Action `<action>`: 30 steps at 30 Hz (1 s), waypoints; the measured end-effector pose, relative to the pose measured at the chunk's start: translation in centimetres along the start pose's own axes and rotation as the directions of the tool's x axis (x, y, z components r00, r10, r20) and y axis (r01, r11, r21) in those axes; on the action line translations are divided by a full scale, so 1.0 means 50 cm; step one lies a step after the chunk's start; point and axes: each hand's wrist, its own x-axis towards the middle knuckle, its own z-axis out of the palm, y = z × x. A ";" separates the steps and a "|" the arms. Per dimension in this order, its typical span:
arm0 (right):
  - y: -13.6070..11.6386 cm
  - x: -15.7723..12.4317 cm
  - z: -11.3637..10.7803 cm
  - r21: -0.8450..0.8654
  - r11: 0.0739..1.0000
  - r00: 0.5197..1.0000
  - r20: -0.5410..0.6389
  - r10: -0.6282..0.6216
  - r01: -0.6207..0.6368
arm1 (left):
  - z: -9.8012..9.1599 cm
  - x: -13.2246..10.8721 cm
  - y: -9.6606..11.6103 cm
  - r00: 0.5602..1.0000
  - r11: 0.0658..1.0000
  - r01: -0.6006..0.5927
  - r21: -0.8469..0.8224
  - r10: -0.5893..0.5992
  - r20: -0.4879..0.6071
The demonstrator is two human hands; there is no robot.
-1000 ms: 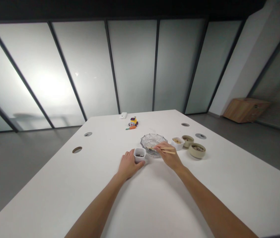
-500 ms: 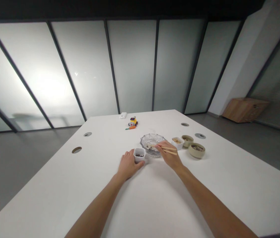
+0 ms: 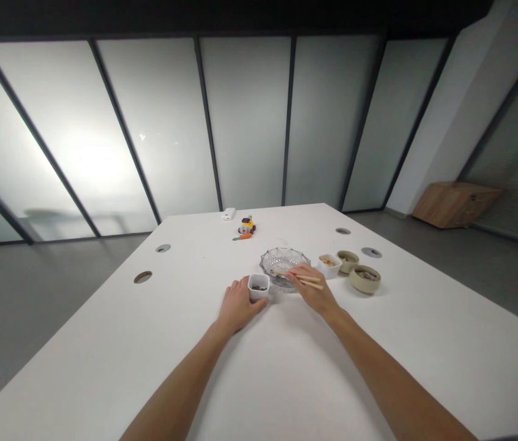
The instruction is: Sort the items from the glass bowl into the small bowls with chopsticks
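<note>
My left hand [image 3: 237,304] is closed round the near left side of a small white square bowl [image 3: 259,294], which stands on the table with small dark pieces inside. In my right hand [image 3: 311,288] is a pair of light wooden chopsticks [image 3: 309,281], their tips pointing left over a clear cut-glass bowl [image 3: 270,252]. The tips are low in the glass bowl, close to the white bowl; whether they pinch anything is too small to tell. My right hand partly hides the glass bowl's near right side.
Right of the glass bowl stand a white bowl [image 3: 330,272] of pale pieces and two beige bowls, one farther back [image 3: 349,266] and one nearer [image 3: 364,285]. Beyond lie a toy vehicle [image 3: 247,225], a toy carrot [image 3: 243,236] and a white box [image 3: 228,214]. Round holes pierce the white table [image 3: 195,263].
The chopsticks and my right hand have shifted slightly left, with the tips a little lower in the glass bowl. My left hand stays on the white bowl.
</note>
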 end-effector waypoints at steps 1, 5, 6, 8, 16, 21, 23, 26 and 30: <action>0.000 0.000 0.000 0.002 1.000 1.000 0.000 0.002 -0.002 | -0.001 0.000 0.000 1.000 1.000 0.000 0.001 0.000 0.000; 0.002 0.001 0.000 0.012 1.000 1.000 -0.016 0.008 -0.008 | 0.000 0.000 0.000 1.000 1.000 0.001 -0.001 -0.001 -0.002; 0.003 0.001 0.000 0.014 1.000 1.000 -0.022 0.007 -0.007 | 0.000 0.000 -0.001 1.000 1.000 0.000 -0.001 0.000 -0.003; 0.003 0.001 0.000 0.023 1.000 0.999 -0.032 0.006 -0.005 | 0.002 0.000 -0.002 1.000 1.000 -0.002 -0.002 0.002 -0.008; -0.001 0.001 0.002 0.078 0.996 0.999 0.017 0.050 -0.052 | 0.005 0.001 -0.003 1.000 1.000 -0.008 -0.008 0.008 -0.018; -0.001 0.003 -0.001 0.074 0.995 0.998 0.004 0.067 -0.067 | 0.005 0.000 -0.004 1.000 1.000 -0.009 0.005 0.010 -0.018; -0.001 0.004 -0.002 0.072 0.995 0.997 0.000 0.071 -0.071 | 0.005 0.000 -0.004 1.000 1.000 -0.008 0.004 0.008 -0.016; 0.001 0.003 -0.001 0.070 0.995 0.998 -0.004 0.067 -0.066 | 0.006 0.000 -0.005 1.000 1.000 -0.009 -0.003 0.009 -0.015; 0.006 0.002 0.001 0.063 0.998 1.000 -0.019 0.023 -0.022 | 0.005 0.000 -0.004 1.000 1.000 -0.006 -0.009 0.006 -0.018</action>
